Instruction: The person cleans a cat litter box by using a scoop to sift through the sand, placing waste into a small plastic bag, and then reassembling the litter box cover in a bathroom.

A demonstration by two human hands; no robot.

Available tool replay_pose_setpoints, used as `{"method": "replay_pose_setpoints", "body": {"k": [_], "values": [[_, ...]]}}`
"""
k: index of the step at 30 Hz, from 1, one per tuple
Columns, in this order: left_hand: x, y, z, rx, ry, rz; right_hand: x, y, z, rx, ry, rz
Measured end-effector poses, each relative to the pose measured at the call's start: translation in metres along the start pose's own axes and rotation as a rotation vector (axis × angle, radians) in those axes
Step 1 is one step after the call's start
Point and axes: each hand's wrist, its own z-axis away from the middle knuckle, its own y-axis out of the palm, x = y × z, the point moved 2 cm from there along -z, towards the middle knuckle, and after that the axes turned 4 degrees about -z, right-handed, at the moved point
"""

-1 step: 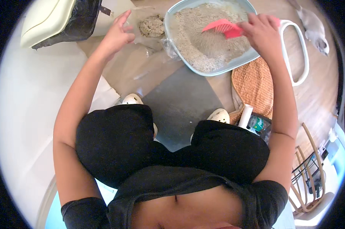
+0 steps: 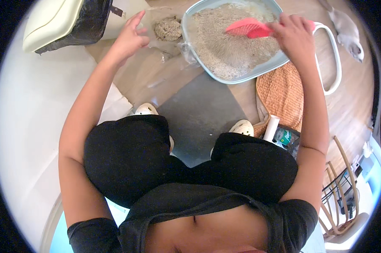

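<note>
My right hand point(image 2: 293, 36) is closed around the handle of a red slotted litter scoop point(image 2: 247, 28). The scoop is held over the sand-coloured litter point(image 2: 211, 52) in a pale blue litter box point(image 2: 241, 79). Beneath its head the litter looks blurred, as if grains are falling. My left hand point(image 2: 132, 39) is raised left of the box, empty, its fingers apart and partly bent. Close to it, a clear plastic bag point(image 2: 188, 52) lies against the box's left side. A heap of clumped litter point(image 2: 168, 28) shows in or on that plastic.
A cream and black bin-like container point(image 2: 55, 21) stands at the upper left. An orange woven mat point(image 2: 281, 95) and a white oval loop point(image 2: 336, 63) are beside the box. On the right floor lies a pale cat point(image 2: 346, 31). A dark grey mat point(image 2: 199, 114) is between my feet.
The scoop has tilted and shifted slightly right with my right hand. Its slotted head now shows a flatter face. My left hand stays where it was.
</note>
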Motion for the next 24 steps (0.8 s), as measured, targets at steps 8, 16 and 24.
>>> {"method": "replay_pose_setpoints", "body": {"k": [8, 16, 24], "values": [[-0.002, 0.007, -0.008, 0.032, 0.026, 0.008, -0.027, -0.006, 0.018, 0.075, 0.233, 0.111], [-0.003, 0.004, -0.004, 0.029, 0.003, -0.024, 0.045, -0.041, 0.06, 0.246, 0.345, -0.069], [0.006, 0.003, -0.012, 0.025, -0.017, 0.009, 0.033, -0.029, 0.068, 0.209, 0.299, 0.011]]}}
